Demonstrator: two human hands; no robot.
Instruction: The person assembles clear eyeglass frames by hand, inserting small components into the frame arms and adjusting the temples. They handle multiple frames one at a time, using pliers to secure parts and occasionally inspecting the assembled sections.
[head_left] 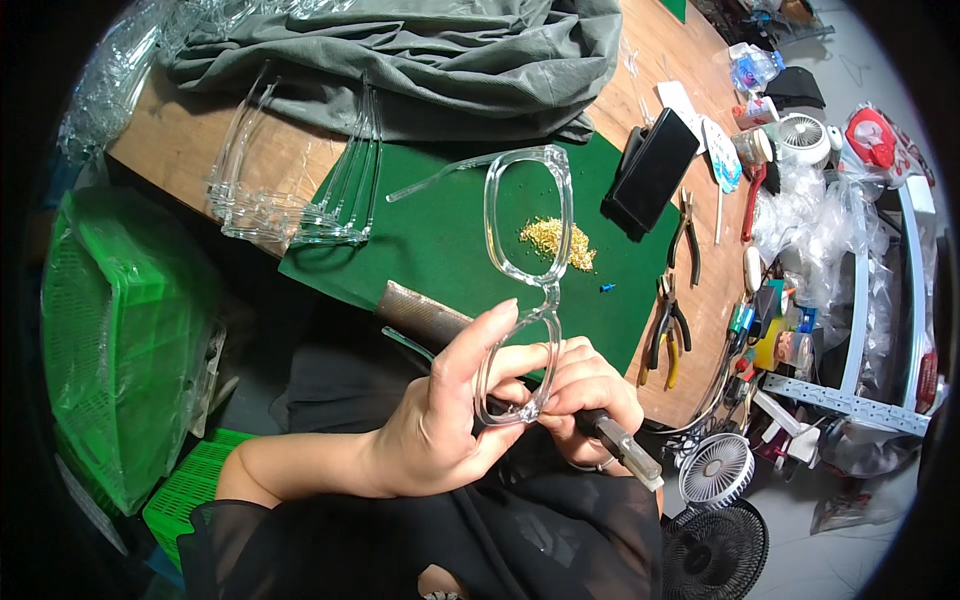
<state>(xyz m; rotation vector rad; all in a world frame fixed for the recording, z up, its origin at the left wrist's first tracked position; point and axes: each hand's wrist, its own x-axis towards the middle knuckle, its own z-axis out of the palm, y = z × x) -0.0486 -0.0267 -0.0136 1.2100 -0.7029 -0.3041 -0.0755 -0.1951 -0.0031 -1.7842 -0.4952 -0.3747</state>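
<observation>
My left hand is closed on a clear plastic eyeglass frame, held upright so that one rim stands above the other. A clear temple reaches left from its upper end. My right hand is closed around a slim tool with a dark grip and a squared greyish end pointing down to the right. The right fingertips meet the lower rim's end; the tool's other end is hidden there. Behind the frame, a pile of tiny gold-coloured parts lies on the green mat.
Several clear eyeglass frames stand stacked at left, before a grey cloth. A worn brownish bar juts out by my left hand. A phone and pliers lie right. Green crates stand left, fans lower right.
</observation>
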